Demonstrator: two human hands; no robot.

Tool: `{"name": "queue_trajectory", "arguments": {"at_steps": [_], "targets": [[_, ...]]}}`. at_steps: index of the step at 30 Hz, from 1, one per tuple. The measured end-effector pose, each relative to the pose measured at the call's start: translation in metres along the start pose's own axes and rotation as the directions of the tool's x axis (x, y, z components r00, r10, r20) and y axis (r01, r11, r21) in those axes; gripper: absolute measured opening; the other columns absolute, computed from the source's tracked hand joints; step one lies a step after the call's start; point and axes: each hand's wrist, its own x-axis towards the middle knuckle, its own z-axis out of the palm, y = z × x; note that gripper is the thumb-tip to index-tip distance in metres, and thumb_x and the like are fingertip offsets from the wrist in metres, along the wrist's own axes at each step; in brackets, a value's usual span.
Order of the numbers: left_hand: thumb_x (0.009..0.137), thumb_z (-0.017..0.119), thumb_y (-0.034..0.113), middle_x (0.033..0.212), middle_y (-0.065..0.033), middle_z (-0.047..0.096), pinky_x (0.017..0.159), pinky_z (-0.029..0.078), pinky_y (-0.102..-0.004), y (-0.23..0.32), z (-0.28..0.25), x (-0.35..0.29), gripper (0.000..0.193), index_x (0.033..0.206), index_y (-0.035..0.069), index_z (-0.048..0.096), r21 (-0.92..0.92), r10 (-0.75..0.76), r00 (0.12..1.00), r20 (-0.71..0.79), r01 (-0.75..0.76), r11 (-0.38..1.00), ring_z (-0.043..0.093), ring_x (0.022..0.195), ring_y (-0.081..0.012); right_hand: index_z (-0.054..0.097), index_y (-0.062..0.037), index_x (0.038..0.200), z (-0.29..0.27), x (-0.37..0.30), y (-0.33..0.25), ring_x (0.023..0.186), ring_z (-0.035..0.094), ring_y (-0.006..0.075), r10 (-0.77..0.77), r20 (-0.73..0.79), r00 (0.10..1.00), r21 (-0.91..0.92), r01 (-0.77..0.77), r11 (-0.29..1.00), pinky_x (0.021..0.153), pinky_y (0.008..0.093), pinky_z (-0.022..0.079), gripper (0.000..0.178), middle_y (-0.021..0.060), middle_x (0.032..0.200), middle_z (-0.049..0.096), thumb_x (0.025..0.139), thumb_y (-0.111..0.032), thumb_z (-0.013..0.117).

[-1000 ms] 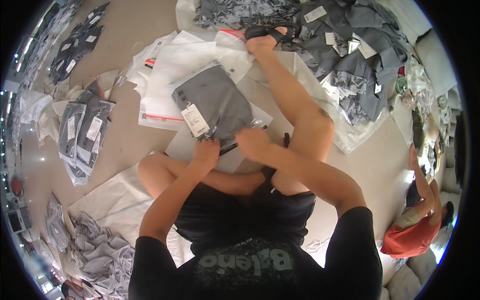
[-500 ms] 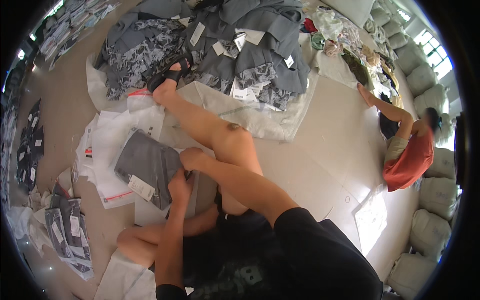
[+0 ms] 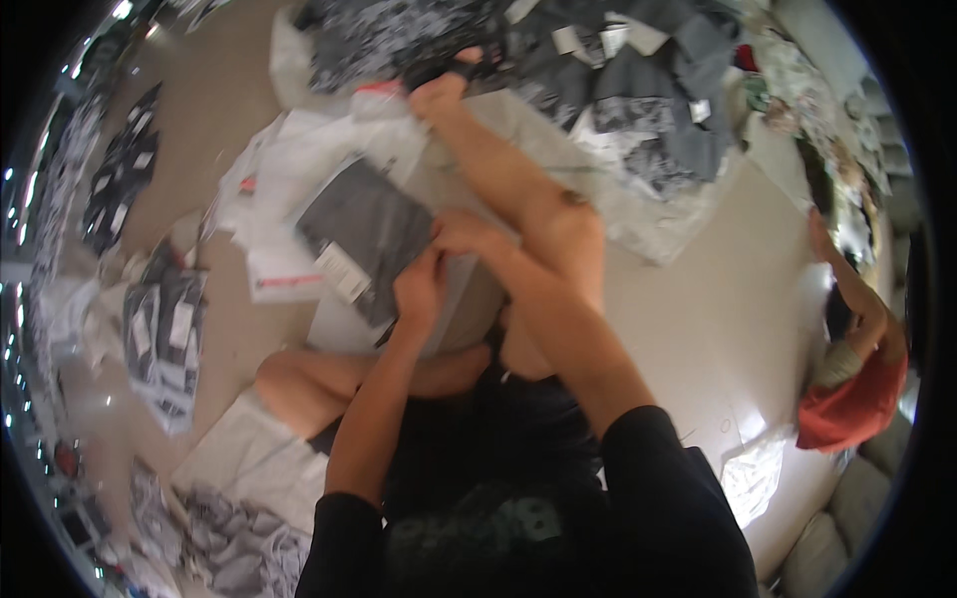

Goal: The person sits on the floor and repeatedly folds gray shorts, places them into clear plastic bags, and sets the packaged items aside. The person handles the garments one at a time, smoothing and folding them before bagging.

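Observation:
A folded grey garment (image 3: pixel 364 224) lies on the papers in front of me, inside what looks like a clear plastic bag. A white paper tag (image 3: pixel 342 274) rests on its near left part. My left hand (image 3: pixel 421 287) is closed at the right edge of the bagged garment, with its fingers pinching that edge. Just beyond it, my right hand (image 3: pixel 467 233) is closed on the same edge, close to the left one. The fingertips are partly hidden and a little blurred.
White plastic bags (image 3: pixel 284 234) spread under and beyond the garment. Grey clothes with tags (image 3: pixel 638 110) are heaped at the far side. Bagged garments (image 3: pixel 164 334) lie at left, crumpled cloth (image 3: pixel 239 543) at near left. A person in red (image 3: pixel 855 399) sits at right.
The whole view has swung, so the scene sits farther right and partly higher, and the crumpled cloth at near left now shows. Both hands stay at the bagged garment's edge.

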Motion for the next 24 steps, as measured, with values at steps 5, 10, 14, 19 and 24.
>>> {"name": "queue_trajectory", "arguments": {"at_steps": [5,10,14,19,24], "targets": [[0.093,0.066,0.014,0.078,-0.0190,0.068,0.065,0.054,-0.0548,-0.031,-0.012,-0.029,0.012,0.090,0.006,0.058,0.149,-0.056,0.986,0.159,0.032,0.988,0.068,0.074,-0.0441,0.074,-0.0014,0.094,-0.019,-0.011,-0.008,0.068,0.072,0.0274,0.203,-0.128,0.971,0.360,-0.145,0.921,0.064,0.0405,0.057,0.024,0.0144,0.078,0.073,0.075,-0.015,0.073],[0.089,0.066,0.012,0.077,-0.0198,0.070,0.064,0.055,-0.0556,-0.055,-0.042,-0.063,0.009,0.089,0.006,0.059,0.309,-0.111,0.934,0.340,0.000,0.951,0.070,0.073,-0.0428,0.072,-0.0012,0.104,-0.016,-0.009,0.008,0.068,0.072,0.0268,0.103,-0.286,0.953,0.071,-0.086,0.994,0.064,0.0394,0.057,0.032,0.0165,0.080,0.071,0.075,-0.013,0.076],[0.087,0.066,0.011,0.077,-0.0208,0.071,0.065,0.056,-0.0550,-0.070,-0.069,-0.081,0.007,0.089,0.007,0.060,0.383,-0.163,0.877,0.453,-0.026,0.923,0.071,0.074,-0.0421,0.072,-0.0011,0.098,-0.013,-0.011,-0.006,0.098,0.072,0.0416,0.164,-0.228,0.960,-0.066,-0.183,0.981,0.087,0.0483,0.057,0.022,0.0225,0.100,0.074,0.081,-0.013,0.075],[0.088,0.075,0.026,0.074,-0.0203,0.069,0.067,0.056,-0.0503,-0.083,-0.084,-0.071,0.024,0.099,0.007,0.067,0.359,-0.232,0.838,0.493,0.047,0.932,0.072,0.076,-0.0389,0.068,-0.0018,0.112,-0.004,-0.015,0.001,0.095,0.074,0.0398,0.146,-0.312,0.939,-0.397,-0.268,0.878,0.082,0.0487,0.059,0.025,0.0210,0.098,0.075,0.088,-0.010,0.064],[0.087,0.085,0.043,0.081,-0.0089,0.071,0.067,0.056,-0.0394,-0.167,-0.080,-0.037,0.048,0.109,0.003,0.070,-0.052,-0.654,0.754,-0.063,0.652,0.757,0.073,0.080,-0.0277,0.069,-0.0094,0.117,0.003,-0.033,-0.050,0.093,0.076,0.0366,-0.011,-0.254,0.967,-0.493,-0.120,0.862,0.079,0.0457,0.060,0.028,0.0177,0.100,0.077,0.090,-0.010,0.062]]}}
